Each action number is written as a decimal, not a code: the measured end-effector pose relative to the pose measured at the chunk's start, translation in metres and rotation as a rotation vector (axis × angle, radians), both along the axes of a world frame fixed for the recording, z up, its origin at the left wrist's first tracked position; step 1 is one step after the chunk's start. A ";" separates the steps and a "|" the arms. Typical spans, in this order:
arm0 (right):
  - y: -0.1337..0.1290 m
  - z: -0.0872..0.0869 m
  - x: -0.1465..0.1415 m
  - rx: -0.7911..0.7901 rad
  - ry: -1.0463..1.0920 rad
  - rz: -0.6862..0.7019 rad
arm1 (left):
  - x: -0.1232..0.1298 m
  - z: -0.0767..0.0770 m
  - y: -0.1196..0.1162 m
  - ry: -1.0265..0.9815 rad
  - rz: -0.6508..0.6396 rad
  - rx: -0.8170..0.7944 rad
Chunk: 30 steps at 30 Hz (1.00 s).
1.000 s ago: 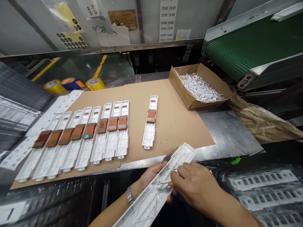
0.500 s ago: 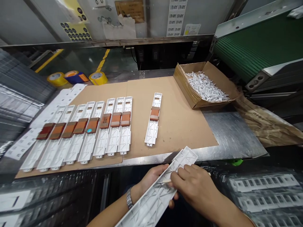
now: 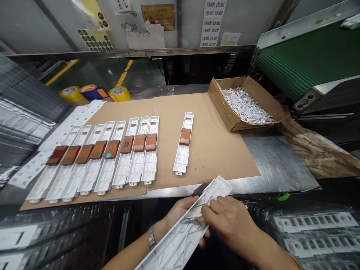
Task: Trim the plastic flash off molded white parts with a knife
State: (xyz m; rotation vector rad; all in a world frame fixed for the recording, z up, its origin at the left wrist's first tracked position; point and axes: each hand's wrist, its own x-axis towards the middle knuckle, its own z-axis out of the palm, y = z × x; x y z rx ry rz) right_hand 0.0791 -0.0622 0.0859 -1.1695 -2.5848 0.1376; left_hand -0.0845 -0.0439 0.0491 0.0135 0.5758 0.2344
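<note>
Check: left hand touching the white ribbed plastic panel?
Touching. The head view shows the left hand against the panel's edge, holding the white ribbed plastic panel with no visible gap.

- held tray (image 3: 182, 243): white plastic, matt, smooth-looking
- thin stick (image 3: 197, 216): pale, matt, taken as wood
- bench sheet (image 3: 213, 150): cardboard, matt, scuffed
- sheet beneath (image 3: 277, 161): dull metal, scratched
- box (image 3: 219, 105): cardboard, edges glossy-taped
- watch band (image 3: 151, 237): shiny linked metal
- belt (image 3: 303, 63): green, ribbed, rubbery, matt
</note>
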 end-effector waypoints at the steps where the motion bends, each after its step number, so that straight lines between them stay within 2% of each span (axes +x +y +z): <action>1: 0.000 -0.001 0.000 0.003 0.009 -0.001 | 0.000 -0.005 0.001 -0.020 -0.013 -0.002; 6: 0.002 -0.003 0.002 -0.019 0.032 0.023 | -0.002 -0.014 0.003 -0.077 -0.051 0.000; 10: 0.003 -0.004 0.003 -0.051 0.018 0.058 | -0.004 -0.010 0.002 -0.041 -0.071 -0.008; 16: 0.001 -0.008 -0.001 -0.019 0.021 -0.011 | -0.004 0.003 0.004 0.033 -0.075 -0.010; 20: 0.004 -0.008 0.002 -0.031 0.040 0.048 | -0.003 0.012 0.006 0.054 -0.042 -0.023; 25: 0.006 -0.008 0.004 -0.051 0.018 0.069 | -0.002 0.013 0.006 0.067 -0.053 -0.031; 30: 0.004 -0.011 -0.001 -0.025 0.006 0.014 | -0.003 0.014 0.007 0.102 -0.082 -0.026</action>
